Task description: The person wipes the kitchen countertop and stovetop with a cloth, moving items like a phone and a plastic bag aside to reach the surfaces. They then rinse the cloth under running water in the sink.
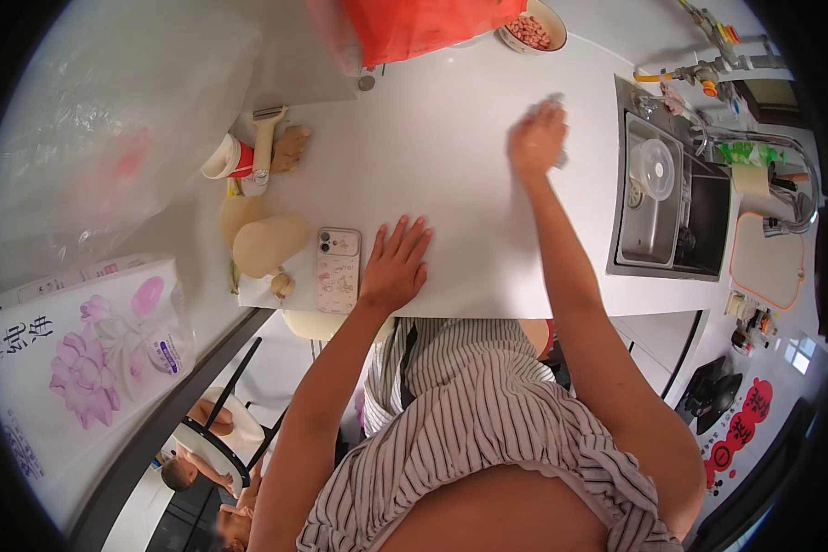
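Note:
My right hand (538, 141) presses a grey cloth (559, 157) flat on the white countertop (455, 152), left of the sink. The hand is slightly blurred and covers most of the cloth. Near the front edge, my left hand (398, 265) rests palm down with its fingers spread and holds nothing. Just left of it lies a phone in a pink patterned case (339, 270), camera side up.
At the left stand a peeler (265, 141), ginger (292, 148), a red-and-white cup (231, 157) and a large peeled root vegetable (265, 246). A bowl of peanuts (533, 34) and red bag (421, 27) are behind. The sink (652, 241) holds a clear lidded container (655, 169).

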### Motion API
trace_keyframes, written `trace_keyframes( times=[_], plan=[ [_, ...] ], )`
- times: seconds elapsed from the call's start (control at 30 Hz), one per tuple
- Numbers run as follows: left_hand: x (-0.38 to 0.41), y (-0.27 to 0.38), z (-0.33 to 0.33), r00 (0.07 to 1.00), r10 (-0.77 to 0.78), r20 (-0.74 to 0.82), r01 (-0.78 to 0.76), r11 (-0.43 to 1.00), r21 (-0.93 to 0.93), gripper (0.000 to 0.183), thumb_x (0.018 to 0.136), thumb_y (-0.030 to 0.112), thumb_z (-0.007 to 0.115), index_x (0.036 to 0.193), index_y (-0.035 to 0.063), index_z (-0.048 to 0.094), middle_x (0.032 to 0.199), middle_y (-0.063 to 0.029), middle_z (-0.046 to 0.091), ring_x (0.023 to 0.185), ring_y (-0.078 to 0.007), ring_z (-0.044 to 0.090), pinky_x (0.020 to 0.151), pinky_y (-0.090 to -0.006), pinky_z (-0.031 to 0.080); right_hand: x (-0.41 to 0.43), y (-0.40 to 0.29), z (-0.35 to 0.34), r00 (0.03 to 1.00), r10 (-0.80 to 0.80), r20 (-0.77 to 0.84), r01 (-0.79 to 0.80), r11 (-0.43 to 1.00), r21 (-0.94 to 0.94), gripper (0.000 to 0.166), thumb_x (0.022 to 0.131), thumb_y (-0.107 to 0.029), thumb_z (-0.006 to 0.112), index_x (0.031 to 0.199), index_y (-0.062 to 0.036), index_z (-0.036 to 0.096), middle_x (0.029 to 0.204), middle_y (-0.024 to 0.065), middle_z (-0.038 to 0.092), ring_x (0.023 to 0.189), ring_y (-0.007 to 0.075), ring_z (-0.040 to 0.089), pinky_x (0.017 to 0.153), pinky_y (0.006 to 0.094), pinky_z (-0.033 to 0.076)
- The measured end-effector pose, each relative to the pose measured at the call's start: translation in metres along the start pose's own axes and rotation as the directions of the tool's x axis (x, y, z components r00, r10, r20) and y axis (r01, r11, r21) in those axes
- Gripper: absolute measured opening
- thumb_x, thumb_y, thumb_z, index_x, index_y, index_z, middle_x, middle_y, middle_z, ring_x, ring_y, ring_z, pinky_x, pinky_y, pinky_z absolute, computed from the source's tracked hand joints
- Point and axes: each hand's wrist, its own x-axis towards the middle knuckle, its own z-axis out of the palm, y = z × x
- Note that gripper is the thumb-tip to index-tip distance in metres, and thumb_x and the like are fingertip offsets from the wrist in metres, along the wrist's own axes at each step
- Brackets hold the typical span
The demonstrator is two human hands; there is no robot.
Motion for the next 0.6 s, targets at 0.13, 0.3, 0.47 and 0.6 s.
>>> trace_keyframes(
  times=[0.13, 0.3, 0.47, 0.6],
  plan=[
    [0.001, 0.0, -0.001, 1.0, 0.004, -0.019, -0.004, 1.0, 0.024, 0.058, 0.093, 0.026, 0.055, 0.147, 0.0104, 0.042, 0.158, -0.0074, 0.032, 0.147, -0.0304, 0.027, 0.119, -0.0544, 0.02, -0.03, -0.112, 0.003, 0.996, -0.085, 0.016, 0.079, 0.974, 0.212, 0.046, 0.093, -0.013, 0.049, 0.135, 0.0079, 0.048, 0.142, 0.0312, 0.044, 0.133, 0.0451, 0.042, 0.114, 0.0554, 0.028],
    [-0.003, -0.003, 0.007, 0.998, 0.012, -0.055, -0.011, 1.0, 0.021, 0.054, 0.091, 0.025, 0.058, 0.14, 0.0062, 0.048, 0.152, -0.0111, 0.04, 0.142, -0.0333, 0.033, 0.118, -0.0568, 0.022, -0.085, -0.206, -0.003, 0.961, -0.275, 0.007, 0.247, 0.875, 0.416, 0.039, 0.095, -0.007, 0.046, 0.129, 0.0089, 0.051, 0.14, 0.0299, 0.046, 0.131, 0.0453, 0.043, 0.113, 0.0554, 0.03],
    [-0.003, -0.005, 0.009, 0.998, 0.023, -0.058, -0.021, 0.999, 0.035, 0.057, 0.087, 0.023, 0.062, 0.139, 0.0045, 0.048, 0.146, -0.0151, 0.044, 0.137, -0.0374, 0.038, 0.116, -0.0601, 0.022, -0.109, -0.226, -0.033, 0.861, -0.497, 0.109, 0.336, 0.718, 0.61, 0.037, 0.093, -0.008, 0.049, 0.127, 0.0069, 0.055, 0.144, 0.0257, 0.043, 0.137, 0.0396, 0.039, 0.116, 0.0506, 0.028],
    [-0.002, -0.005, 0.005, 1.0, 0.019, -0.011, -0.018, 0.995, 0.102, 0.063, 0.087, 0.024, 0.059, 0.145, 0.0066, 0.042, 0.153, -0.0141, 0.038, 0.144, -0.0369, 0.03, 0.118, -0.0584, 0.018, -0.094, -0.158, -0.038, 0.819, -0.57, 0.07, 0.405, 0.661, 0.632, 0.034, 0.093, -0.011, 0.051, 0.122, 0.0059, 0.058, 0.142, 0.0233, 0.046, 0.136, 0.0381, 0.042, 0.115, 0.0499, 0.031]
  ],
)
